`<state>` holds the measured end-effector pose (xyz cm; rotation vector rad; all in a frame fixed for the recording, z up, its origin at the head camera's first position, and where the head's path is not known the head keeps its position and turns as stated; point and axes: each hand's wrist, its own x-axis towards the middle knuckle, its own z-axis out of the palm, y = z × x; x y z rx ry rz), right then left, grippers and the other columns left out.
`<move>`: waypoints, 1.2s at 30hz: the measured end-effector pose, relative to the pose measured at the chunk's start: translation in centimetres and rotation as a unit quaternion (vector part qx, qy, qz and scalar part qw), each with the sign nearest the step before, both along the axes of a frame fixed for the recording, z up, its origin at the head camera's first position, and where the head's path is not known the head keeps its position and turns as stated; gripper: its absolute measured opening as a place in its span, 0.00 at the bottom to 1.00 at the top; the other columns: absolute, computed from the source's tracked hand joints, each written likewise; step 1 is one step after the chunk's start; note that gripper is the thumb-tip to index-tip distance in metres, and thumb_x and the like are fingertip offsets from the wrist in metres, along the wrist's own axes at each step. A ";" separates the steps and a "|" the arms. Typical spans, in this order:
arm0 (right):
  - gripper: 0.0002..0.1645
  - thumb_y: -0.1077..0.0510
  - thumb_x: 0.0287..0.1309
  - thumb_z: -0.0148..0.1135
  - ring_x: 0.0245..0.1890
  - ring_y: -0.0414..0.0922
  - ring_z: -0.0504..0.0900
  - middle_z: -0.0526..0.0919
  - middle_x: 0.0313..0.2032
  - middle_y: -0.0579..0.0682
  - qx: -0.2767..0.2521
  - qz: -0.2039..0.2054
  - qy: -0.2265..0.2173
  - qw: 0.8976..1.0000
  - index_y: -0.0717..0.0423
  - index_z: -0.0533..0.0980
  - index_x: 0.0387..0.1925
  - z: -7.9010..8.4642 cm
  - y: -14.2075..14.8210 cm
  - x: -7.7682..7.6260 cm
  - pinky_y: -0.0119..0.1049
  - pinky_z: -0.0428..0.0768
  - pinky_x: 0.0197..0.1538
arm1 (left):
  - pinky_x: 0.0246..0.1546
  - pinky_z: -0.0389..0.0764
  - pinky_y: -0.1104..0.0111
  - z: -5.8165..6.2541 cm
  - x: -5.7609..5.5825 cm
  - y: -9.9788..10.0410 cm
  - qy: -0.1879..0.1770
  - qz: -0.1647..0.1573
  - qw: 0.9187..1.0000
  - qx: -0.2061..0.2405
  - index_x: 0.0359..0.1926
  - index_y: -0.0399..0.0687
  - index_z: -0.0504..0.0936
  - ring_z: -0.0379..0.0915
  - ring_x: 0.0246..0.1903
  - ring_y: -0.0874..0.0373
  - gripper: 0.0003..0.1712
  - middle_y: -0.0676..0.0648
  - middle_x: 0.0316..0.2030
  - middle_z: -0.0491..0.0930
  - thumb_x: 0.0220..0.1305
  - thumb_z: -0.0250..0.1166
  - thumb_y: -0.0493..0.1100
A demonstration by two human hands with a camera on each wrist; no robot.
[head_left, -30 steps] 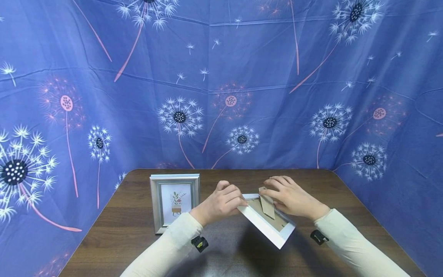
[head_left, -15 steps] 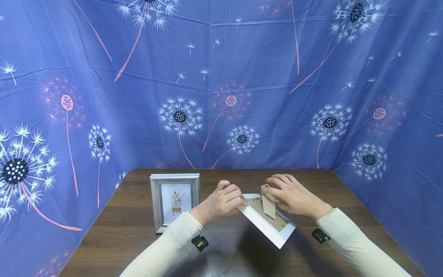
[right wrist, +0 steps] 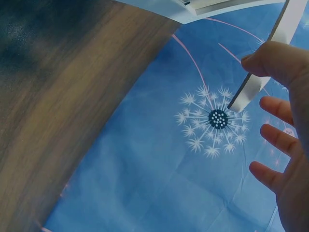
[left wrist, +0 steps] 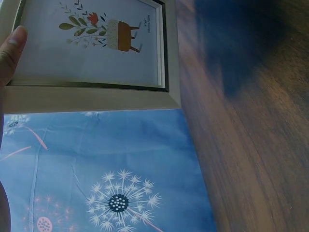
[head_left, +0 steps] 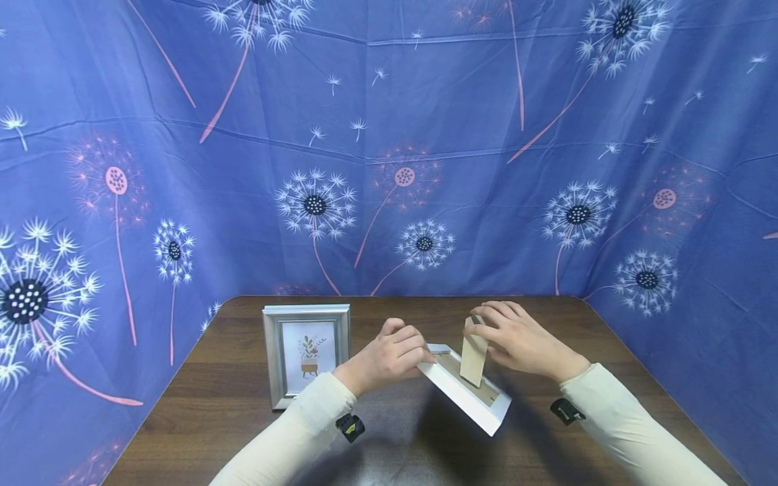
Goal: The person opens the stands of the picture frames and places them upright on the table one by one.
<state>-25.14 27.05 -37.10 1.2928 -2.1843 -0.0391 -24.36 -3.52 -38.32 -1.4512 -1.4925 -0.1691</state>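
A pale picture frame [head_left: 463, 397] is held tilted above the table, its brown back facing up. My left hand [head_left: 389, 356] grips its upper left corner, with the thumb on the front face in the left wrist view. That view shows the flowerpot print [left wrist: 120, 36] inside the frame's border [left wrist: 96, 99]. From the back rises a flat tan easel leg [head_left: 474, 352], swung out at an angle. My right hand [head_left: 516, 343] pinches the leg's free end between thumb and index finger. In the right wrist view the other fingers [right wrist: 275, 137] are spread off the leg [right wrist: 248, 92].
A second, silver-grey picture frame [head_left: 275, 358] with a similar print stands upright to the left, behind my left forearm. The brown wooden table [head_left: 200, 405] ends at a blue dandelion-patterned cloth [head_left: 377, 223] hanging at the back and sides.
My right hand has moved up and slightly right, swinging the easel leg further out from the frame's back. The frame has tilted a little; my left hand keeps its grip.
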 end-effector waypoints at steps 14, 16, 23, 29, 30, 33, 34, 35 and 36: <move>0.33 0.62 0.36 0.70 0.54 0.60 0.75 0.79 0.52 0.58 0.004 -0.001 -0.007 1.000 0.48 0.78 0.52 -0.2 0.0 0.0 0.58 0.71 0.52 | 0.48 0.64 0.63 0.0 0.2 0.1 0.009 0.010 1.000 -0.006 0.37 0.52 0.78 0.73 0.40 0.63 0.19 0.57 0.34 0.78 0.49 0.79 0.48; 0.33 0.62 0.37 0.71 0.55 0.61 0.75 0.79 0.52 0.58 0.006 -0.003 -0.010 1.000 0.47 0.78 0.52 -0.2 0.0 0.1 0.58 0.71 0.53 | 0.48 0.64 0.63 0.0 0.2 0.1 0.012 0.012 1.000 -0.007 0.37 0.52 0.78 0.73 0.40 0.63 0.19 0.57 0.34 0.78 0.49 0.79 0.48; 0.35 0.61 0.35 0.73 0.55 0.62 0.75 0.78 0.53 0.59 0.002 -0.002 -0.009 1.000 0.49 0.78 0.54 -0.1 0.1 0.1 0.58 0.71 0.53 | 0.49 0.64 0.62 0.0 0.3 0.2 0.018 0.017 1.000 -0.008 0.38 0.51 0.78 0.73 0.40 0.63 0.19 0.57 0.34 0.78 0.50 0.78 0.48; 0.35 0.61 0.35 0.73 0.55 0.61 0.75 0.78 0.53 0.59 -0.002 0.002 -0.009 1.000 0.49 0.78 0.53 -0.1 0.1 0.1 0.58 0.71 0.52 | 0.49 0.64 0.62 0.1 0.3 0.2 0.022 0.019 1.000 -0.007 0.38 0.52 0.78 0.73 0.40 0.63 0.20 0.57 0.35 0.78 0.49 0.79 0.48; 0.35 0.61 0.35 0.73 0.55 0.61 0.75 0.78 0.53 0.59 -0.002 0.002 -0.009 1.000 0.49 0.78 0.53 -0.1 0.1 0.1 0.58 0.71 0.52 | 0.49 0.64 0.62 0.0 0.3 0.2 0.022 0.018 1.000 -0.006 0.38 0.52 0.78 0.73 0.40 0.63 0.20 0.57 0.35 0.78 0.49 0.79 0.48; 0.35 0.62 0.35 0.73 0.54 0.61 0.75 0.78 0.53 0.59 -0.004 0.004 -0.008 1.000 0.49 0.78 0.53 -0.1 0.1 0.1 0.58 0.71 0.52 | 0.49 0.64 0.62 0.0 0.3 0.2 0.022 0.015 1.000 -0.004 0.38 0.52 0.78 0.73 0.39 0.63 0.19 0.57 0.34 0.78 0.49 0.78 0.48; 0.35 0.62 0.35 0.73 0.54 0.61 0.76 0.78 0.53 0.59 -0.006 0.006 -0.009 1.000 0.49 0.78 0.53 -0.2 0.1 0.1 0.58 0.71 0.52 | 0.49 0.64 0.62 0.0 0.3 0.2 0.021 0.014 1.000 -0.004 0.37 0.52 0.78 0.73 0.39 0.63 0.19 0.57 0.34 0.78 0.49 0.78 0.48; 0.35 0.62 0.34 0.73 0.54 0.61 0.76 0.78 0.53 0.59 -0.007 0.007 -0.010 1.000 0.49 0.78 0.53 -0.2 0.1 0.1 0.58 0.72 0.52 | 0.49 0.64 0.62 0.0 0.3 0.2 0.020 0.013 1.000 -0.003 0.37 0.52 0.78 0.73 0.39 0.63 0.19 0.57 0.34 0.78 0.49 0.78 0.47; 0.36 0.62 0.34 0.73 0.54 0.61 0.76 0.78 0.53 0.59 -0.009 0.007 -0.010 1.000 0.49 0.78 0.53 -0.2 0.2 0.1 0.58 0.72 0.52 | 0.49 0.64 0.62 0.0 0.3 0.2 0.019 0.012 1.000 -0.003 0.37 0.52 0.78 0.73 0.39 0.63 0.19 0.57 0.34 0.78 0.49 0.78 0.47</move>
